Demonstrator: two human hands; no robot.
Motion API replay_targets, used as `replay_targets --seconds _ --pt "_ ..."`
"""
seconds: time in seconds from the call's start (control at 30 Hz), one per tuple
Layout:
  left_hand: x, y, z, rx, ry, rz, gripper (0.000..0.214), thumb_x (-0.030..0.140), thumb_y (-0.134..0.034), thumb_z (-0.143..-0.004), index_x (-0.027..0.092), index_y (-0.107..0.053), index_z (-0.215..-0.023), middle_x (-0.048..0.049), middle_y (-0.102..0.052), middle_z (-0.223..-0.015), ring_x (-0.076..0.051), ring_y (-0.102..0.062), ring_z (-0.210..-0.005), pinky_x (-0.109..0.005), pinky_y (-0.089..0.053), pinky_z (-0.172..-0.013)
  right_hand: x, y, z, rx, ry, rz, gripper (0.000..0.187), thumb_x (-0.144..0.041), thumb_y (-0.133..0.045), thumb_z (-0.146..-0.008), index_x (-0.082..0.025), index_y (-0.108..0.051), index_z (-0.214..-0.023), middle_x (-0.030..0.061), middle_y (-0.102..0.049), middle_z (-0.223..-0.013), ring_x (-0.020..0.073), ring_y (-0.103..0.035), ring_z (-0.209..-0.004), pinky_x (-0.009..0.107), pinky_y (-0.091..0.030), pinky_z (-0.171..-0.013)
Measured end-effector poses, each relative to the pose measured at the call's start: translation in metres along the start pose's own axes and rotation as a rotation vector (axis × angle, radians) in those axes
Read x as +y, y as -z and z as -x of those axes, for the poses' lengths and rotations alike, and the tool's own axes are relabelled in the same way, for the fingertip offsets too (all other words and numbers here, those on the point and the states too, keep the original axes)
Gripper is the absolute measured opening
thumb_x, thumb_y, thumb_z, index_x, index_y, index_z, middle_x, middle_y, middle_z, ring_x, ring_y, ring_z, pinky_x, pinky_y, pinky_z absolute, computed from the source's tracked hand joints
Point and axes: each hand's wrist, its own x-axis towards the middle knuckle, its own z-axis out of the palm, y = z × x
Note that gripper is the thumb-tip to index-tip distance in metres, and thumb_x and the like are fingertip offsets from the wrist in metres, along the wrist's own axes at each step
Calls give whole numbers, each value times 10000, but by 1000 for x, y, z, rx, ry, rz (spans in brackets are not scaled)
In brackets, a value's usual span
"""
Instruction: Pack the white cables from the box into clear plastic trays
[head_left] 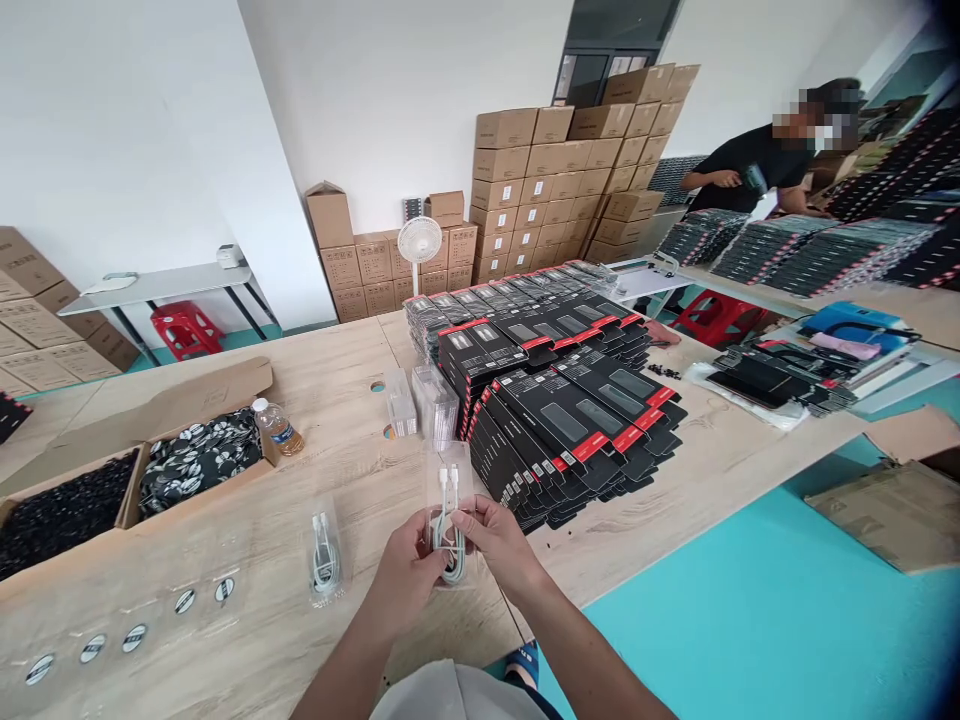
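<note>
Between my two hands, above the table's near edge, is a coiled white charging cable point(452, 568) against a clear plastic tray point(448, 455). My left hand point(411, 560) is closed on the lower left side, its thumb on the coil. From the right, my right hand point(495, 535) grips the same cable and tray, thumb pressed near the middle. Both connector ends point upward. A second white cable point(325, 560) lies in its own clear tray on the table, left of my hands. Just beyond stand stacked clear trays point(435, 400).
Black-and-red boxes point(570, 420) lie in overlapping piles right of centre. At left, a carton point(202, 460) holds black-and-white pieces beside a bottle point(279, 428). Several clear trays with round labels point(135, 638) lie front left. Another person point(757, 160) stands at a table, back right.
</note>
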Motion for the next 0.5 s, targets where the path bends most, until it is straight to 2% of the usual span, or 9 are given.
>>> replay_targets --seconds 0.13,0.23,0.33,0.43,0.5 --pt "-7 8 1 37 28 -7 411 222 -703 -653 181 -655 -1059 -41 -636 -758 -172 -581 -667 -288 -506 -554 9 0 -4 -40 -60 9 336 -482 -717 -704 -174 -585 -722 1 -630 -614 117 -519 -549 246 -373 -531" --pt "-22 18 2 180 84 2 590 173 -716 -609 173 -582 -1184 8 -573 -702 -154 -566 -638 -263 -479 -541 23 3 -8 -39 -107 93 355 -491 -706 -705 -170 -614 -826 -13 -616 -624 116 -529 -543 230 -376 -496" --pt "-44 36 7 335 69 14 795 132 -717 -584 178 -452 -1332 47 -528 -664 -119 -526 -556 -222 -409 -495 45 -3 -16 -46 -157 214 443 -475 -692 -707 -162 -617 -1011 -33 -583 -613 121 -536 -514 217 -362 -428" --pt "-66 63 17 439 -15 -3 780 135 -691 -620 197 -430 -1353 21 -584 -726 -118 -545 -568 -229 -405 -535 70 -30 -29 -131 -182 350 503 -435 -613 -764 -135 -576 -1167 -27 -575 -640 127 -551 -523 219 -386 -415" --pt "-78 86 23 523 -89 -30 681 147 -658 -655 210 -479 -1309 -35 -646 -891 -162 -617 -749 -264 -458 -681 86 -61 -42 -187 -171 435 504 -393 -569 -793 -130 -557 -1222 -22 -584 -659 128 -560 -540 224 -406 -437"
